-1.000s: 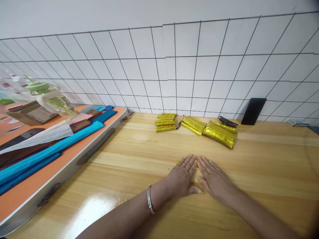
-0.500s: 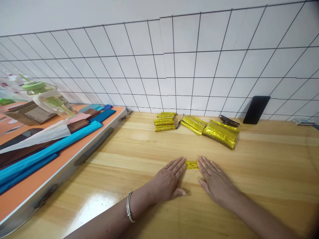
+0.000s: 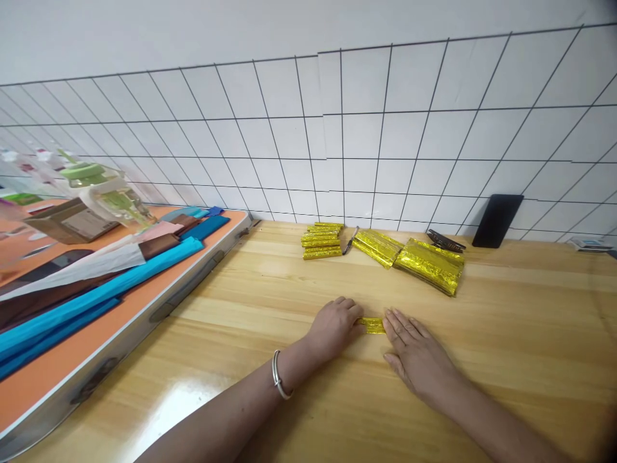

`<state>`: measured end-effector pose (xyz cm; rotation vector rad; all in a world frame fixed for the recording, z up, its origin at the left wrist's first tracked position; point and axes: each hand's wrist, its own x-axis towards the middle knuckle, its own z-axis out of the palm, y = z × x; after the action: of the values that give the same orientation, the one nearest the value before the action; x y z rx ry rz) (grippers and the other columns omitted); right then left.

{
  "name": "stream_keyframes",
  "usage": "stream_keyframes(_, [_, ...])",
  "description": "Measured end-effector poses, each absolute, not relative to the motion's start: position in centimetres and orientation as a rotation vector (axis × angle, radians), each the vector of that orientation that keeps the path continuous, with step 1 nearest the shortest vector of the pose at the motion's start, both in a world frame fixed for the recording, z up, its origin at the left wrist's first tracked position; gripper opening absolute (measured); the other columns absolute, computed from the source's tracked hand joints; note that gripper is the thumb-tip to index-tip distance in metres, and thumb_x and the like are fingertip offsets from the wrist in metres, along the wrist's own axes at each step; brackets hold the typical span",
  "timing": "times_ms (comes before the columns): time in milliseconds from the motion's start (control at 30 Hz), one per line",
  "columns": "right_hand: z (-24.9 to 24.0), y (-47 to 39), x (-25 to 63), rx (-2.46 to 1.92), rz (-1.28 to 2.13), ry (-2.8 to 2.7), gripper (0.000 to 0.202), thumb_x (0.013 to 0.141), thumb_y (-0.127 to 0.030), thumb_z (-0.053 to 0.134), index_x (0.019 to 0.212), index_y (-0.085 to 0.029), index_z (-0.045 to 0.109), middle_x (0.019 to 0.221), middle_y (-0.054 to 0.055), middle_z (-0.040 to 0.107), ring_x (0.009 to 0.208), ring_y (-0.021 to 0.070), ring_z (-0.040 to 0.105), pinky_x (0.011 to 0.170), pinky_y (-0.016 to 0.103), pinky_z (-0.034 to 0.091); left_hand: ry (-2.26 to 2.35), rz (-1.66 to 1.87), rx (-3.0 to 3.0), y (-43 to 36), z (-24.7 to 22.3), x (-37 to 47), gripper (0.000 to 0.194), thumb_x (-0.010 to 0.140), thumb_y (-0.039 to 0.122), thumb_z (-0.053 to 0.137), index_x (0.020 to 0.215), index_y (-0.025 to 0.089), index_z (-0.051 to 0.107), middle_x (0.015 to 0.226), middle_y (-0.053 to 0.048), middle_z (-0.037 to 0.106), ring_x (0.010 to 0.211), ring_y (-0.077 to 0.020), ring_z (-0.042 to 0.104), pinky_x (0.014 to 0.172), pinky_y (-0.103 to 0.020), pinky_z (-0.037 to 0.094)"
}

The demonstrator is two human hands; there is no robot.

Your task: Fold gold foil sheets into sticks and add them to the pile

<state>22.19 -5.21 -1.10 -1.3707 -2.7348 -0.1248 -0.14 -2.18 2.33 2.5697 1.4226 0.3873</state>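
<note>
A narrow strip of shiny gold foil (image 3: 373, 325) lies flat on the wooden table between my hands. My left hand (image 3: 336, 326), with a silver bangle at the wrist, has its fingers curled closed around the strip's left end. Flat on the right end rests my right hand (image 3: 418, 352), fingers stretched out and thumb apart. Both ends of the strip are hidden under the hands. Farther back are several folded gold foil strips (image 3: 322, 242) in a row, a flat gold foil piece (image 3: 378, 247) and a thicker gold foil stack (image 3: 430, 265).
A pen (image 3: 351, 240) lies beside the folded strips. Behind the stack is a black hair clip (image 3: 446, 241), and a black phone (image 3: 497, 220) leans on the tiled wall. On the left, an orange-topped table (image 3: 159, 283) holds rolled blue paper (image 3: 144, 273), a box (image 3: 72, 220) and a green-lidded bottle (image 3: 108, 193).
My left hand has gone from lying flat to curling its fingers at the strip's left end. My right hand stays flat on the other end. The view has shifted slightly.
</note>
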Motion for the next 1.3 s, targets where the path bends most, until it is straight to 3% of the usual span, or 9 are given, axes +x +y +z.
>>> stream_keyframes(100, [-0.8,-5.2,22.3,-1.374,-0.077,-2.755,0.057,0.091,-0.041,0.034,0.139,-0.01,0.034,0.146,0.011,0.027,0.135,0.0255,0.023,0.107,0.045,0.025,1.449,0.261,2.481,-0.7,2.7,0.5,0.021,0.079,0.034,0.061,0.092,0.018,0.055,0.088,-0.005,0.06,0.083,-0.0202,0.057,0.072,-0.03,0.045])
stream_keyframes(200, [-0.4,-5.2,22.3,-1.373,-0.016,-2.753,0.057,0.091,-0.04,0.035,0.14,-0.011,0.031,0.147,0.011,0.026,0.136,0.0251,0.021,0.108,0.045,0.024,1.413,0.174,2.451,0.1,2.8,0.7,0.018,0.077,0.034,0.062,0.082,0.018,0.055,0.079,-0.004,0.061,0.072,-0.0183,0.058,0.062,-0.026,0.044])
stream_keyframes(300, [-0.4,-5.2,22.5,-1.364,0.025,-2.738,0.056,0.091,-0.039,0.036,0.141,-0.012,0.029,0.147,0.01,0.024,0.136,0.024,0.019,0.109,0.044,0.022,1.38,0.131,2.447,0.1,2.8,0.7,0.014,0.078,0.031,0.059,0.079,0.018,0.054,0.083,-0.005,0.061,0.075,-0.019,0.059,0.063,-0.026,0.044])
stream_keyframes(433, [-0.5,-5.0,22.7,-1.337,0.059,-2.741,0.057,0.091,-0.038,0.036,0.141,-0.013,0.028,0.148,0.009,0.022,0.137,0.0236,0.016,0.11,0.045,0.022,1.408,0.083,2.413,-0.8,3.1,1.2,0.013,0.085,0.029,0.049,0.087,0.017,0.052,0.086,-0.009,0.062,0.079,-0.0219,0.061,0.066,-0.029,0.045])
stream_keyframes(600, [-0.4,-4.8,22.9,-1.326,0.124,-2.729,0.057,0.09,-0.037,0.038,0.142,-0.015,0.027,0.149,0.009,0.021,0.137,0.0237,0.016,0.11,0.046,0.022,1.419,0.003,2.272,-1.5,3.8,1.4,0.018,0.084,0.026,0.046,0.098,0.015,0.048,0.074,-0.008,0.064,0.062,-0.0208,0.061,0.053,-0.025,0.04])
stream_keyframes(933, [-0.4,-4.4,24.0,-1.382,0.439,-2.26,0.061,0.089,-0.038,0.043,0.143,-0.018,0.022,0.147,0.009,0.028,0.134,0.0217,0.027,0.109,0.042,0.027,1.234,0.391,1.886,-1.0,3.7,1.1,0.022,0.088,0.032,0.037,0.074,0.018,0.048,0.058,0.002,0.054,0.05,-0.0115,0.049,0.05,-0.022,0.034])
stream_keyframes(1067, [-0.8,-3.6,24.3,-1.439,0.756,-1.768,0.056,0.085,-0.043,0.051,0.136,-0.022,0.037,0.134,0.01,0.047,0.121,0.0239,0.045,0.102,0.043,0.036,1.126,0.722,1.579,-1.4,2.9,2.2,0.026,0.09,0.039,0.036,0.075,0.019,0.041,0.052,0.006,0.045,0.041,-0.0083,0.04,0.043,-0.019,0.031])
stream_keyframes(1200, [1.1,-2.9,22.3,-1.195,1.299,-1.586,0.047,0.082,-0.045,0.055,0.123,-0.021,0.052,0.119,0.007,0.06,0.108,0.0236,0.055,0.093,0.039,0.042,0.979,0.852,1.444,-2.2,2.0,3.4,0.028,0.09,0.043,0.038,0.078,0.019,0.041,0.055,0.007,0.047,0.037,-0.0062,0.039,0.039,-0.018,0.029])
stream_keyframes(1300, [3.3,-2.6,20.1,-1.046,1.405,-1.492,0.036,0.083,-0.046,0.054,0.103,-0.018,0.065,0.093,0.004,0.069,0.088,0.0213,0.062,0.082,0.035,0.046,0.928,0.909,1.394,-2.5,1.4,3.8,0.028,0.089,0.044,0.041,0.08,0.018,0.041,0.057,0.007,0.048,0.037,-0.0058,0.041,0.038,-0.017,0.03])
